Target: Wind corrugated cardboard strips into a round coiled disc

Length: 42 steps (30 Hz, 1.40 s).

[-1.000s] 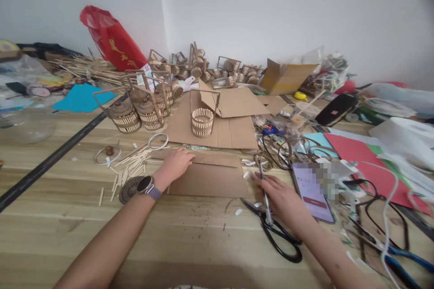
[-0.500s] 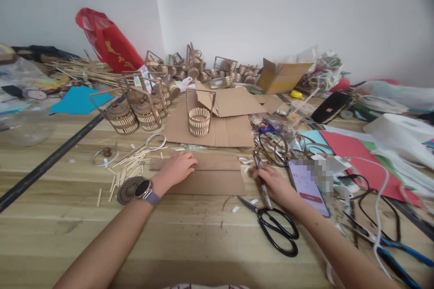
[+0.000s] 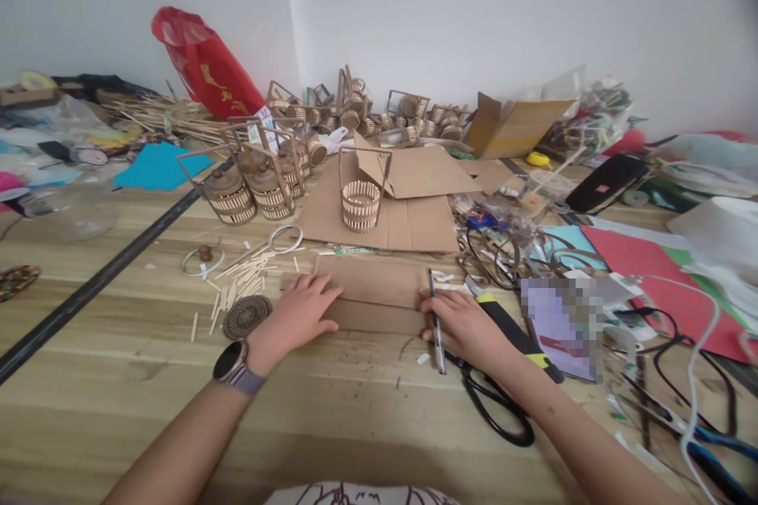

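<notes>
A folded brown cardboard piece point(image 3: 379, 284) lies on the wooden table in front of me. My left hand point(image 3: 303, 314) rests flat on its left end, fingers spread. At the right end, my right hand point(image 3: 465, 323) has a pen point(image 3: 437, 331) between its fingers, and its fingertips touch the cardboard edge. Black-handled scissors point(image 3: 500, 414) lie partly hidden beneath the right wrist. Beside that hand is a black and yellow utility knife point(image 3: 506, 325). Left of my left hand sits a coiled brown disc point(image 3: 247, 317), close to scattered thin wooden sticks point(image 3: 242, 284).
A small slatted basket point(image 3: 361, 207) stands on cardboard sheets point(image 3: 414, 233) behind the work. Several lidded baskets point(image 3: 230, 201) are at left. A phone point(image 3: 557, 331), cables, blue-handled pliers point(image 3: 711, 454) and red paper point(image 3: 651, 268) crowd the right.
My left hand has spread its fingers and shifted toward me. The right hand with the pen has moved left onto the cardboard's end. The utility knife has come into sight; the view has shifted slightly left.
</notes>
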Tool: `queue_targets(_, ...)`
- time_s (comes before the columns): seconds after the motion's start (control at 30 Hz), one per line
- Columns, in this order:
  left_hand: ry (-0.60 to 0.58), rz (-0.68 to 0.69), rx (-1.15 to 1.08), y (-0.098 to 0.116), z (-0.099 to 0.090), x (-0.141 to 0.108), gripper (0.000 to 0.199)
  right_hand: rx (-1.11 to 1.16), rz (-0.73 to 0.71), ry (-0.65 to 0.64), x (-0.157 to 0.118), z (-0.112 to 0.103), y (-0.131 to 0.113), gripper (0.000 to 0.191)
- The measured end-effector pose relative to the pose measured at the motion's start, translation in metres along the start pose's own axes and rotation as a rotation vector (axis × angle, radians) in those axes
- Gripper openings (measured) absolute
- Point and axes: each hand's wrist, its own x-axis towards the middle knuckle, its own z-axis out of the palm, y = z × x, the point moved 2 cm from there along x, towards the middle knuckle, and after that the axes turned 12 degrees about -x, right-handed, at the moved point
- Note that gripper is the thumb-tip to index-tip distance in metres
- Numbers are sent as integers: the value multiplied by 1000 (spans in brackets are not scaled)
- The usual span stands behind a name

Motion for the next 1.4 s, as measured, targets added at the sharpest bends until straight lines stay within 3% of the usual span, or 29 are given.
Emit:
queue_targets(0.27, 27, -9, -43, 3, 7, 8, 53, -45, 60, -24, 14, -5, 15, 16)
queue_targets(0.4, 32, -25, -61, -1, 12, 8, 55, -174, 239, -50, -19, -17, 1, 18)
queue_targets(0.5, 26, -38, -80, -3, 14, 6, 57, -266, 388, -192, -57, -11, -25, 17)
queue_targets(0.6, 10, -50, -72, -2, 12, 6, 55, -279, 490, -188, -81, -2, -46, 18)
queue_targets(0.8, 13, -30, -93, -2, 13, 5, 50, -449, 671, -208, -76, -11, -32, 14)
queue_targets(0.9, 42, 10, -120, -6, 17, 3, 50, -467, 563, -10, -52, -19, -19, 13)
queue_targets(1.0, 81, 14, -121, -9, 17, 2, 47, -260, 347, 140, -18, -14, -13, 15)
queue_targets(1.07, 111, -3, -116, -10, 15, 2, 40, -141, 242, 91, 3, -7, -11, 16)
queue_targets(1.17, 111, -8, -118, -9, 10, 2, 35, -79, 204, 43, 20, 0, -9, 19)
queue_targets(1.4, 59, 20, -156, -11, 6, -2, 31, 36, 167, 2, 11, -2, 1, 23)
